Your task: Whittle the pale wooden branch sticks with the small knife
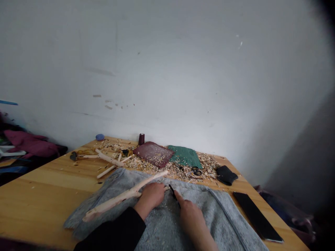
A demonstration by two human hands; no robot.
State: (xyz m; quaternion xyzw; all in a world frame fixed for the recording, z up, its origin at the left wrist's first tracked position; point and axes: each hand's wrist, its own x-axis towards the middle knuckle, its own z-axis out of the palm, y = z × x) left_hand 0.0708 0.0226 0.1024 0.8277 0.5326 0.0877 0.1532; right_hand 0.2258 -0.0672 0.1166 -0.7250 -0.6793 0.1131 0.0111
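My left hand (150, 197) is closed around a long peeled pale branch (112, 200), which lies across a grey fleece cloth (167, 226). My right hand (190, 218) sits just to its right, with the forefinger stretched along a small black-bladed knife (172, 191). The tip of that knife is next to the branch's near end, and most of its handle is hidden by my fingers. Beyond the cloth, two more pale carved sticks (108, 158) lie crossed among heavy wood shavings (157, 167).
The wooden table (39, 205) meets a white wall at the back. On it are a dark red pad (153, 154), green cloth (184, 156), black-handled scissors (196, 170), a black pouch (226, 175), a long black flat board (258, 216), a dark spool (141, 139) and a blue ball (99, 137).
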